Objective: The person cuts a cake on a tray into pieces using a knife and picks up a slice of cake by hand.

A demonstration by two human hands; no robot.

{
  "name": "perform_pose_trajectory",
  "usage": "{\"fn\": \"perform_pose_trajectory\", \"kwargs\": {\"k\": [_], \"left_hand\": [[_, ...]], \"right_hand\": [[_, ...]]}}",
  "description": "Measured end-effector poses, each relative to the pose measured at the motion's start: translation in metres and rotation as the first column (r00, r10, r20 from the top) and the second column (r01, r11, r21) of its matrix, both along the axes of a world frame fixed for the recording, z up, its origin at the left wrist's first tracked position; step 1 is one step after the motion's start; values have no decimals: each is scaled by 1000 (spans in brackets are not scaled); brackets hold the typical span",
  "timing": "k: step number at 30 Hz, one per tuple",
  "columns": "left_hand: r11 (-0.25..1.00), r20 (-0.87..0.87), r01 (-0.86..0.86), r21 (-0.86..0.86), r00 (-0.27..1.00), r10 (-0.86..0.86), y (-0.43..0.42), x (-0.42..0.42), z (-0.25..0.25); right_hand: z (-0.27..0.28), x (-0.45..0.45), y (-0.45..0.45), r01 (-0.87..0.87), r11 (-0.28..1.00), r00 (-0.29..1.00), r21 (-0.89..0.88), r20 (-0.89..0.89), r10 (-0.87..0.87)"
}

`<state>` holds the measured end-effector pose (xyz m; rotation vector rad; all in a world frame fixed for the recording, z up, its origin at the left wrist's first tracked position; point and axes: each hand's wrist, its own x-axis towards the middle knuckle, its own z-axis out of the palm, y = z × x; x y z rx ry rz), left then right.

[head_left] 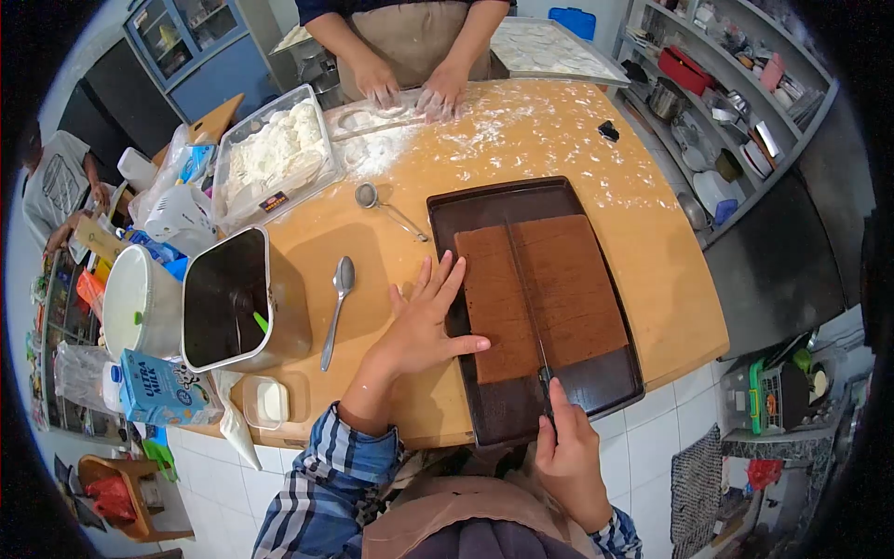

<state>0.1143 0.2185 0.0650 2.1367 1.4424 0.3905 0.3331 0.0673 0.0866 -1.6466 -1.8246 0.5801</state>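
Observation:
A brown sheet cake [583, 289] lies on a dark baking tray [466, 212] in front of me. My right hand [570, 455] grips the black handle of a long knife [527, 296], whose thin blade lies lengthwise across the middle of the cake. How deep the blade sits I cannot tell. My left hand [424, 321] is spread open at the cake's left side, fingertips by its edge and thumb over the cake. To its left lies a metal spoon [338, 307]; a small strainer [372, 198] rests farther back.
Across the wooden table [652, 307] a co-worker's floury hands [410, 91] work near a container of dough [275, 158]. On the left stand a deep metal tin [279, 307], a white bucket [140, 307], a milk carton [166, 389] and a small plastic tub [270, 402]. Another person is at far left.

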Motion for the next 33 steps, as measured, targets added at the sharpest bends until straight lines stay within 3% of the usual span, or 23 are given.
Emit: {"fn": "perform_pose_trajectory", "kwargs": {"k": [33], "left_hand": [[1000, 1, -8, -23, 1000, 8, -1, 1, 3]], "right_hand": [[3, 0, 0, -6, 1000, 1000, -19, -8, 6]]}}
